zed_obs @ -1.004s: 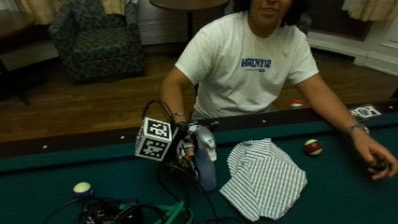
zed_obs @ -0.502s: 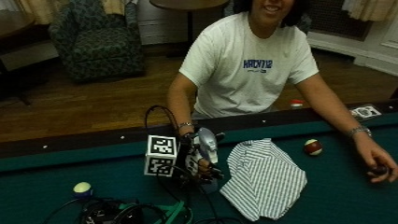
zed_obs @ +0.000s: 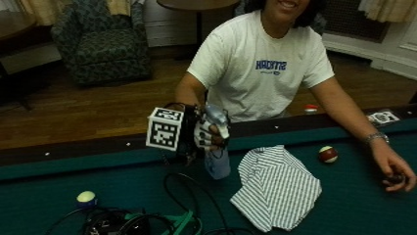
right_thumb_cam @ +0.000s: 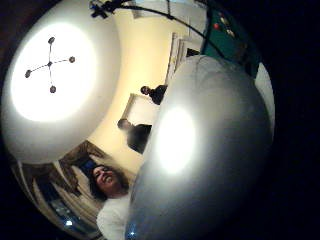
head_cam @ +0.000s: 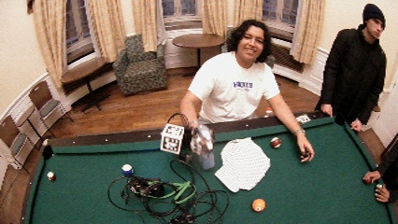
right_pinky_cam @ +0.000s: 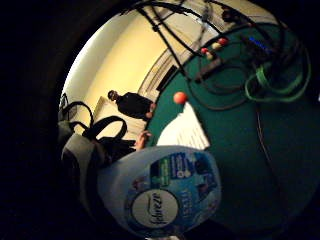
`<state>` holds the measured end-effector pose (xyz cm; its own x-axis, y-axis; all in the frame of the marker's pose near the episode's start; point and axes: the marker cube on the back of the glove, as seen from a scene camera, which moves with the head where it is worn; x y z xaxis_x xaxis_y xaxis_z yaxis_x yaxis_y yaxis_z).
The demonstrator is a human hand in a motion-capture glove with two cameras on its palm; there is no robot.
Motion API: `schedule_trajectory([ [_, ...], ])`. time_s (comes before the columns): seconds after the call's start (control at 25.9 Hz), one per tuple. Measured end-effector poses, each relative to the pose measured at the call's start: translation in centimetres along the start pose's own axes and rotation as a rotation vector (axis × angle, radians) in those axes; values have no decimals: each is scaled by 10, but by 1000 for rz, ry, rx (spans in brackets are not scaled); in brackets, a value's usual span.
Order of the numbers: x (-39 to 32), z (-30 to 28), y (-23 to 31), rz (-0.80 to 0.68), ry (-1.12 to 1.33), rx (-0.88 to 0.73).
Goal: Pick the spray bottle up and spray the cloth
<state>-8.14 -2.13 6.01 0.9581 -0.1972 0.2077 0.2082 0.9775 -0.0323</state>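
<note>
Curling around the spray bottle [zed_obs: 217,147], the grip [zed_obs: 207,133] holds it upright just beside the cloth's [zed_obs: 277,188] edge.

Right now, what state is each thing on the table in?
spray bottle: upright, gripped near its top by the right hand, base at the felt beside the cloth
cloth: striped, lying flat on the felt, untouched
red and white ball: resting on the felt beyond the cloth
bare hand: resting on the felt
</note>
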Motion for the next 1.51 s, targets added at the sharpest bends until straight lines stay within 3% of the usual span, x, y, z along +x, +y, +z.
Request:
schedule_trajectory([
  [0.31, -119, -34, -22, -97, 39, -162],
  [0.66, -177, -18, -51, 78, 231, -420],
  [1.2, -122, 88, -39, 502, 659, -1044],
  [1.39, -61, 115, -29, 490, 877, -1132],
  [1.51, -36, 135, -11, 588, 882, -1176],
])
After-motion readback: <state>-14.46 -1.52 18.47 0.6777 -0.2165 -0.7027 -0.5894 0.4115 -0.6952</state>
